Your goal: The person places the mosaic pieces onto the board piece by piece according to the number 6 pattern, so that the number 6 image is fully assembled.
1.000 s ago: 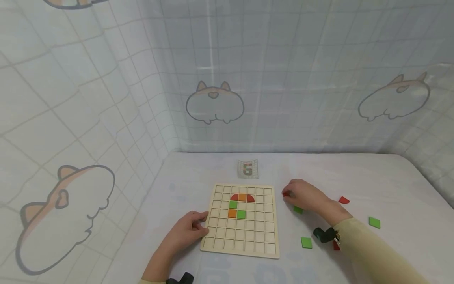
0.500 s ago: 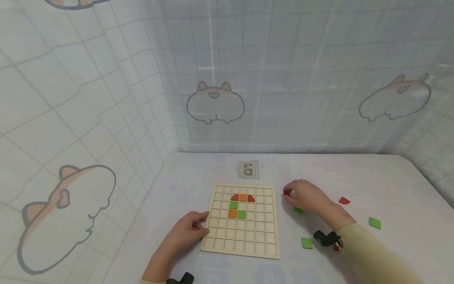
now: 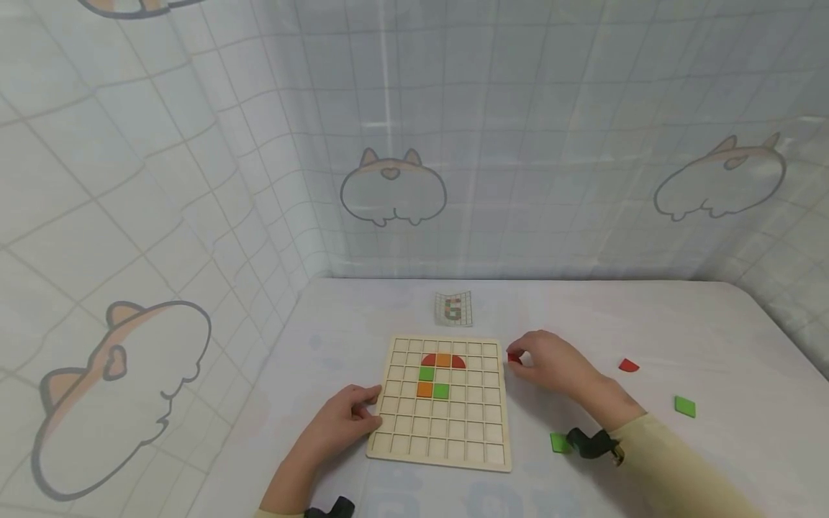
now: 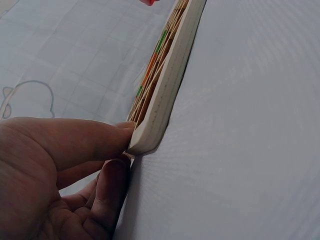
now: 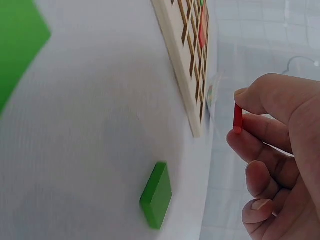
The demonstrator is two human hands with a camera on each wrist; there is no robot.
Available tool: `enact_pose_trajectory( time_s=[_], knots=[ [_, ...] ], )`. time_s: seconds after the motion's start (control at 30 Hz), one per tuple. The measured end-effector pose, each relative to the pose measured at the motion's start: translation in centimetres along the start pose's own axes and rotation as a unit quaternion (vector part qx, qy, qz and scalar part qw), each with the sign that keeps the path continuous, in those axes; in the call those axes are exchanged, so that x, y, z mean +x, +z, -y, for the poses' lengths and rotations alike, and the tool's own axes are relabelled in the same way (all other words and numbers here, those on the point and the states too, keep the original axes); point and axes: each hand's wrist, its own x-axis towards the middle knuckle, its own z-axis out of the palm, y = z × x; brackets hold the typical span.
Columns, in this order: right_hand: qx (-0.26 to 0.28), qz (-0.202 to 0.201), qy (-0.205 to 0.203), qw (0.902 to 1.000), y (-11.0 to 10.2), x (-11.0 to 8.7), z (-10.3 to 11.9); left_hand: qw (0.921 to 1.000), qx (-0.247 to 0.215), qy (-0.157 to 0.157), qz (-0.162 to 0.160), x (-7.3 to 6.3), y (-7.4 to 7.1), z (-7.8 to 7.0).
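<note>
At the left edge of the wooden grid board (image 3: 456, 426), the left hand (image 3: 342, 419) has relaxed digits, thumb and finger touching the frame. The board lies flat on the table (image 3: 317, 331) and seats two red quarter-rounds (image 3: 428, 360), two orange squares (image 3: 424, 389) and two green squares (image 3: 441, 391). Beyond its far edge lies a printed pattern card (image 3: 454, 309). Just right of the board, the right hand (image 3: 553, 361) pinches a red tile (image 5: 238, 117) between thumb and fingers. Farther right rest a near green tile (image 3: 558, 443), a loose red quarter-round (image 3: 628, 365) and, rightmost, another green tile (image 3: 684, 406).
</note>
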Motion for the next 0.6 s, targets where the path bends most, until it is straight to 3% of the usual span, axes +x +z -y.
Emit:
enact_pose_trajectory(
  time_s=[0.27,0.6],
  knots=[
    [0.003,-0.012,-0.045,0.9989,0.3,0.1,1.5,1.0,0.001,-0.002,0.0,0.0,0.0,-0.2],
    [-0.005,0.011,-0.054,0.9985,1.6,0.8,3.6,1.0,-0.002,0.001,-0.002,-0.1,0.0,-0.3]
  ],
)
